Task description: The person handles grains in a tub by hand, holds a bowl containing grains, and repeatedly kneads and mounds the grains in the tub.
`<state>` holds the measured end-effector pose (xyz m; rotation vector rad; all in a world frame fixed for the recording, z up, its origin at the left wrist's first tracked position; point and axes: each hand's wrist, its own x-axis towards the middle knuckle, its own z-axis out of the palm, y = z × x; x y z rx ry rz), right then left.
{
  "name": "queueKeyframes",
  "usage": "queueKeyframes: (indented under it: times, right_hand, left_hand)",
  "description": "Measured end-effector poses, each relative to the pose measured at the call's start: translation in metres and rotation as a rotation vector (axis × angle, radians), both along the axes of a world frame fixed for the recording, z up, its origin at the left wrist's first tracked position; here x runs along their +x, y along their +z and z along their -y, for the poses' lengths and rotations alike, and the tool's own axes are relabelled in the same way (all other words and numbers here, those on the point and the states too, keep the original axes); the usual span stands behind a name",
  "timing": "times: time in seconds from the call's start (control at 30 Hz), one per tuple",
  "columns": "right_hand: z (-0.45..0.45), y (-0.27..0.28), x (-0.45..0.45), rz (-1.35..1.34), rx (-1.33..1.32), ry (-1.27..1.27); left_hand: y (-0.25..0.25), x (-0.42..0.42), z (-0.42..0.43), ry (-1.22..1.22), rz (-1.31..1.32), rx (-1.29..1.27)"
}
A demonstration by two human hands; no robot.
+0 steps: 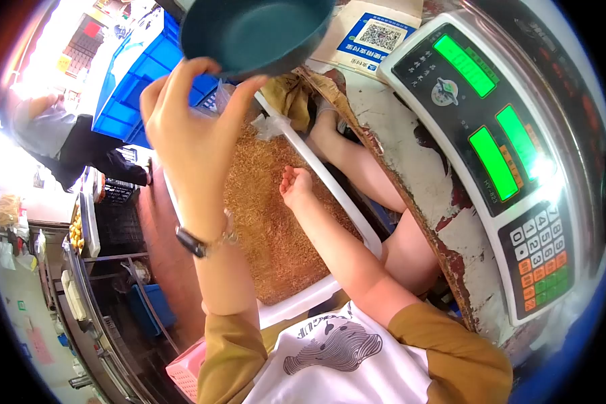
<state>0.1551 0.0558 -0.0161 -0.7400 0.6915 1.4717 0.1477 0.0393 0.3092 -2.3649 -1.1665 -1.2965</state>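
Observation:
My left hand (188, 128), with a dark watch on its wrist, pinches the near edge of a dark green bowl (256, 37) between thumb and fingers. The bowl is raised at the top of the view, beyond a white tub (333, 178). Brown, grain-like loose material (259, 222) fills much of the tub; its exact kind cannot be made out. Over that material hovers my right hand (296, 185), its fingers loosely curled and apart from the palm, with nothing visible in it. A clear plastic bag (269, 126) lies at the tub's far end.
To the right, a scale (478, 135) with green displays stands on a worn table (417, 161), beside a QR code card (377, 37). A blue crate (131, 81) is at the upper left. Another person (60, 135) stands further left, near metal racks (108, 323). A pink basket (188, 370) sits below.

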Motion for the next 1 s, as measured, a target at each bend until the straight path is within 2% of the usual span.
queueKeyframes:
  times: [0.1, 0.17, 0.2, 0.27, 0.37, 0.43, 0.57, 0.7, 0.77, 0.83, 0.9, 0.93, 1.0]
  right_hand:
    - [0.002, -0.005, -0.001, 0.021, 0.045, 0.003]
    - [0.002, -0.006, -0.002, 0.036, 0.027, -0.003]
    - [0.002, -0.004, -0.001, 0.041, 0.01, -0.002]
    - [0.002, 0.0, 0.001, 0.055, -0.02, 0.006]
    - [-0.003, -0.018, 0.001, 0.213, 0.052, 0.043]
    - [-0.001, 0.005, 0.005, 0.335, -0.015, 0.066]
    - [-0.006, 0.03, 0.005, 0.698, 0.085, 0.092]
    - [-0.004, 0.051, 0.011, 1.123, 0.301, 0.155]
    - [-0.004, 0.055, 0.01, 1.378, 0.378, 0.11]
    - [-0.006, 0.039, 0.009, 1.666, 0.439, 0.061]
    - [0.0, 0.035, 0.007, 2.222, 0.423, 0.021]
    - [0.004, 0.049, 0.001, 2.129, 0.417, 0.256]
    - [0.012, 0.053, -0.016, 2.479, 0.547, 0.13]
  left_hand:
    - [-0.01, 0.028, -0.018, -0.102, 0.017, 0.013]
    - [-0.021, 0.045, -0.028, -0.216, 0.072, -0.087]
    - [-0.028, 0.051, -0.026, -0.312, 0.192, -0.221]
    - [-0.036, 0.045, -0.02, -0.347, 0.208, -0.224]
    - [-0.068, 0.004, -0.015, -0.253, 0.221, -0.292]
    - [-0.1, -0.045, -0.013, -0.082, 0.089, -0.377]
    - [-0.183, -0.165, -0.003, 0.345, -0.323, -0.777]
    - [-0.263, -0.263, 0.01, 0.498, -0.544, -1.174]
    - [-0.28, -0.272, 0.016, 0.367, -0.55, -1.355]
    - [-0.339, -0.283, 0.033, 0.382, -0.485, -1.171]
    - [-0.334, -0.257, 0.038, 0.518, -0.558, -1.282]
    - [-0.336, -0.254, 0.039, 0.531, -0.555, -1.263]
    - [-0.344, -0.252, 0.039, 0.551, -0.546, -1.215]
